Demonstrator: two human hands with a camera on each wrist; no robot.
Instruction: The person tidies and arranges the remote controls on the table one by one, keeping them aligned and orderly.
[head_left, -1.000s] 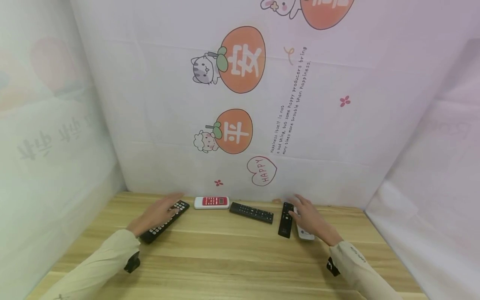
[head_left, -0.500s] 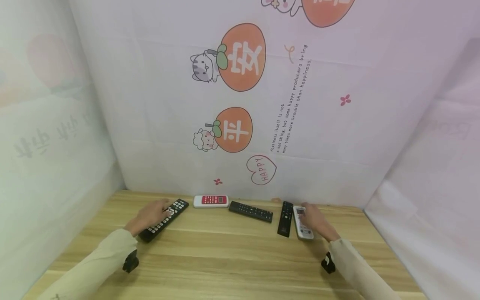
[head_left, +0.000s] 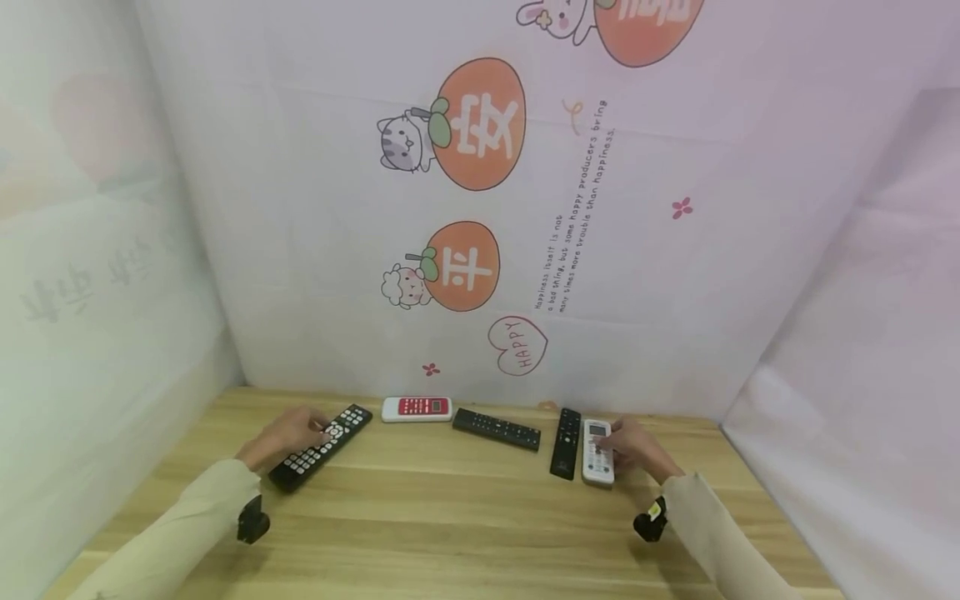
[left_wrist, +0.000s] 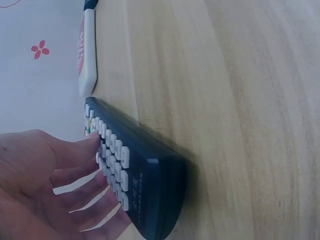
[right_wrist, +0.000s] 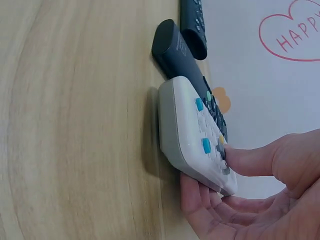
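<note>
In the head view, my left hand (head_left: 288, 435) is at the left side of a long black remote control (head_left: 349, 422) with white buttons. The left wrist view shows the thumb pressing on its buttons and the fingers curled at its far edge. On the right, my right hand (head_left: 636, 446) pinches a white remote control (head_left: 597, 477) by its right side. Its thumb lies on the button face, and the fingertips curl beneath the edge in the right wrist view. The white remote's near end (right_wrist: 182, 125) has blue buttons. It seems slightly tilted there.
Between the hands lie a white remote with a red face (head_left: 393, 409), a slim black remote (head_left: 497, 430) set at a slant, and another black remote (head_left: 564, 460) close beside the white one. A printed white cloth wall (head_left: 337, 333) rises behind the wooden table (head_left: 450, 525).
My right hand has moved from above the two right-hand remotes to the white remote's right side, and that remote has turned slightly. My left hand has drawn back along the black remote.
</note>
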